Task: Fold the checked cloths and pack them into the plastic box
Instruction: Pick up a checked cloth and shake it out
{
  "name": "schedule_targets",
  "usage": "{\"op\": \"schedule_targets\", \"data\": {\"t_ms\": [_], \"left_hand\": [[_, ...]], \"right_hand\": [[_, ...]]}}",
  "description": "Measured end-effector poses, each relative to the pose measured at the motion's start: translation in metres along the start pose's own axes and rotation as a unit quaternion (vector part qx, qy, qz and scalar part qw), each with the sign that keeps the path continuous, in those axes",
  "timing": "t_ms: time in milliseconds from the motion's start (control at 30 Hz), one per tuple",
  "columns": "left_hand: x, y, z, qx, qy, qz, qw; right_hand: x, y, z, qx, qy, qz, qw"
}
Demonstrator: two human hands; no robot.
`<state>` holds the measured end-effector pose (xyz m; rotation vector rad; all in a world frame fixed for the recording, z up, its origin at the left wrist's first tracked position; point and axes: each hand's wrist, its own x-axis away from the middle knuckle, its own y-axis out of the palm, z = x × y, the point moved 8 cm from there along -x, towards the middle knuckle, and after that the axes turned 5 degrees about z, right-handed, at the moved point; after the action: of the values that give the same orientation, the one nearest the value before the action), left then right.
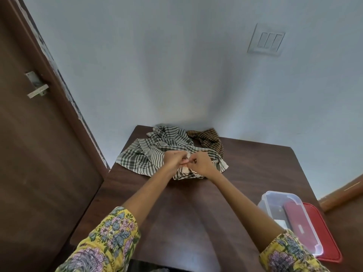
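Two hands meet mid-frame, left hand (174, 159) and right hand (202, 163) both pinching an edge of the green checked cloth (149, 154) (likely hunting corners to fold), while the plastic box (290, 216) waits open at lower right, ready for packing.

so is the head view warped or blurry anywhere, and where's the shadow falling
Head view: wide-angle warp bends the door and table edges; a soft shadow spreads up the wall above the green checked cloth; focus is soft throughout; both hands, left hand and right hand, stay readable.
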<state>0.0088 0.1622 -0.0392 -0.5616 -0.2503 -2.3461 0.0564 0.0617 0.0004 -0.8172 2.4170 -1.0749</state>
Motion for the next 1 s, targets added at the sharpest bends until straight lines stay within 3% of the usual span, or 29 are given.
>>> {"op": "schedule_targets", "data": {"t_ms": [167, 233, 300, 367, 567, 700, 767, 833, 933, 1000], "left_hand": [[-0.002, -0.018, -0.006, -0.072, -0.034, 0.037, 0.996], [0.003, -0.013, -0.015, -0.166, -0.085, -0.020, 0.982], [0.016, -0.004, -0.028, -0.286, -0.148, -0.114, 0.940], [0.023, 0.001, -0.037, -0.337, -0.171, -0.166, 0.911], [0.001, 0.022, -0.025, -0.125, -0.100, -0.123, 0.979], [-0.001, 0.028, -0.011, -0.165, -0.042, -0.120, 0.978], [-0.005, 0.025, 0.002, -0.300, 0.016, -0.096, 0.949], [-0.004, 0.022, 0.012, -0.476, 0.047, -0.082, 0.874], [-0.003, 0.016, -0.002, -0.648, -0.009, -0.129, 0.750], [0.003, 0.012, -0.010, -0.697, -0.040, -0.151, 0.700]], "right_hand": [[-0.003, -0.009, 0.003, -0.031, 0.022, 0.053, 0.998], [-0.003, -0.016, -0.002, -0.056, 0.008, 0.063, 0.996], [-0.003, -0.014, -0.009, -0.054, -0.016, 0.026, 0.998], [-0.003, -0.009, -0.012, -0.052, -0.027, -0.023, 0.998], [0.002, -0.015, -0.008, -0.032, -0.032, -0.081, 0.996], [0.004, -0.028, -0.008, 0.045, -0.060, -0.055, 0.996], [0.000, -0.037, -0.005, 0.074, -0.052, -0.038, 0.995], [-0.005, -0.045, -0.008, 0.097, -0.051, -0.038, 0.993], [-0.011, -0.054, -0.025, 0.118, -0.090, -0.048, 0.988], [-0.014, -0.060, -0.036, 0.120, -0.118, -0.046, 0.985]]}}
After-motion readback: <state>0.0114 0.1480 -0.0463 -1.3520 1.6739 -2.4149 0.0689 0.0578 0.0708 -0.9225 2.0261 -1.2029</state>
